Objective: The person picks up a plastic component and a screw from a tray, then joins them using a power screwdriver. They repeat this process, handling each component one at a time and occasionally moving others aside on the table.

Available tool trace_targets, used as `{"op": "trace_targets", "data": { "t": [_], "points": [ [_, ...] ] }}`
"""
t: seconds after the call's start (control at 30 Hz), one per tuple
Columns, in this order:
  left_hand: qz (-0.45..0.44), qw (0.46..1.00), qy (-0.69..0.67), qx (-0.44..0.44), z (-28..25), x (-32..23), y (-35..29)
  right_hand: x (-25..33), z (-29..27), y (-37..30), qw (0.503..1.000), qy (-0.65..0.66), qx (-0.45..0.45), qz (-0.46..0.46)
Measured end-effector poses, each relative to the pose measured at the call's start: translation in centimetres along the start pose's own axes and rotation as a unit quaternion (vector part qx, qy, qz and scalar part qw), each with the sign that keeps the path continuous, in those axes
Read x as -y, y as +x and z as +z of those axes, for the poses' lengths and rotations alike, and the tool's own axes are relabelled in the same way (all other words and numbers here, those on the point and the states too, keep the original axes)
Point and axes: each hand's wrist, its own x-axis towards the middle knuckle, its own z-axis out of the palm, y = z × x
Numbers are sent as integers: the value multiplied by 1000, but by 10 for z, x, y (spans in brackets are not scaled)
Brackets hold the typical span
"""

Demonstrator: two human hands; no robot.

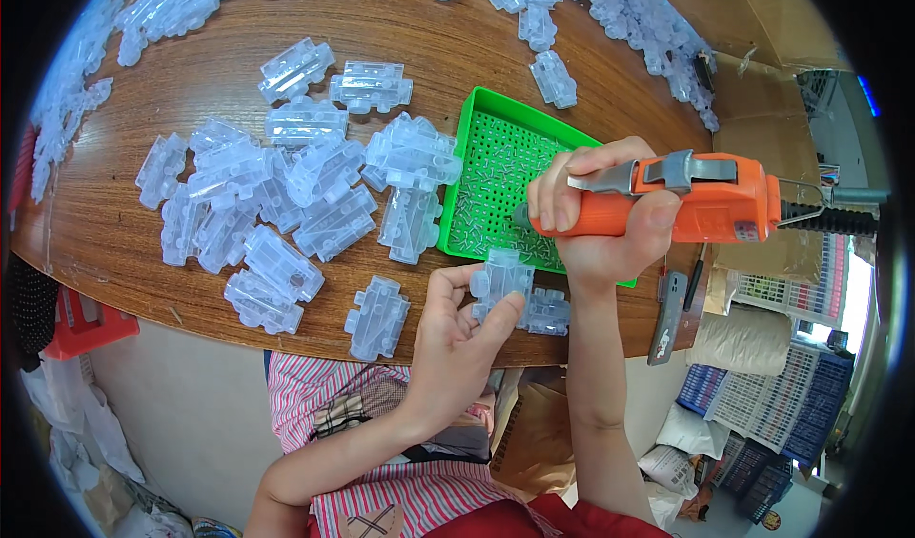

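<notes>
My right hand (610, 209) is wrapped round an orange electric screwdriver (701, 204) with a metal lever and a dark cord at its rear. Its nose points left, over a green perforated tray (464, 171) scattered with small silver screws (486, 181). Between the thumb and fingers of my left hand (457, 333) is a clear plastic car-shaped part (502, 281), at the tray's near edge. Another such part (548, 311) lies just right of it on the table. The screwdriver's tip is partly hidden, and I cannot tell whether it carries a screw.
Clear plastic parts lie in a loose pile (276, 181) left of the tray. Larger heaps (610, 9) line the table's far edge. A grey-handled tool (669, 314) rests at the right edge near cardboard (762, 119). A red stool (91, 324) stands at lower left.
</notes>
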Motion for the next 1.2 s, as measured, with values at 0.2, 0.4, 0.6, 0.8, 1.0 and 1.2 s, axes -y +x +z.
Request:
{"op": "trace_targets", "data": {
  "t": [0.2,0.4,0.6,0.8,1.0,1.2],
  "points": [
    [-8,1000,14,11,-1,-3,0,1,1,-2,999,-35,-4,-4],
    [0,1000,9,16,-2,2,1,7,-4,-4,999,47,25,0],
    [2,1000,2,16,-4,-2,0,75,9,-10,991,1,120,-52],
    [16,1000,-5,26,-4,2,1,74,21,-14,991,0,127,-34],
    [2,999,-21,32,-2,0,1,62,25,-14,991,-8,126,-34],
    [40,999,-14,23,-2,1,1,57,30,-14,987,-42,156,-21]
  ]
}}
